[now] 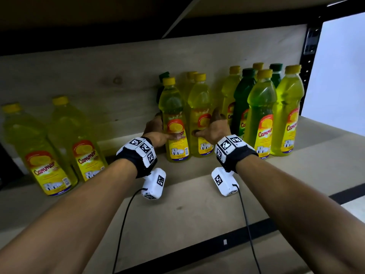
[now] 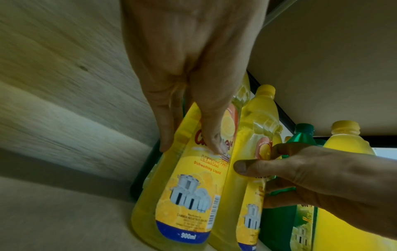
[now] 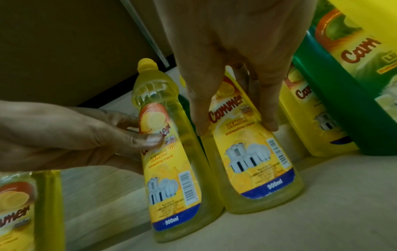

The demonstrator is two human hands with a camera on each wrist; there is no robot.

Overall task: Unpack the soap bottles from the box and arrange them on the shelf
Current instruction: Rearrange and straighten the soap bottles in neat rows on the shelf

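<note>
Two yellow bottles gripped on the shelf (image 1: 197, 204)
Left hand (image 1: 156, 133) grasps one bottle (image 1: 175, 123); right hand (image 1: 214, 128) grasps its neighbour (image 1: 199, 107) (both upright, touching).

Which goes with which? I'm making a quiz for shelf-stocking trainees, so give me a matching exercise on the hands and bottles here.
1 left hand
2 right hand
3 front green bottle
4 leftmost bottle

A stands in the right-hand group
B grips the middle-right bottle
C stands at the shelf's left end
D grips the middle-left bottle

Pairs: 1-D, 2-B, 3-A, 4-C
</note>
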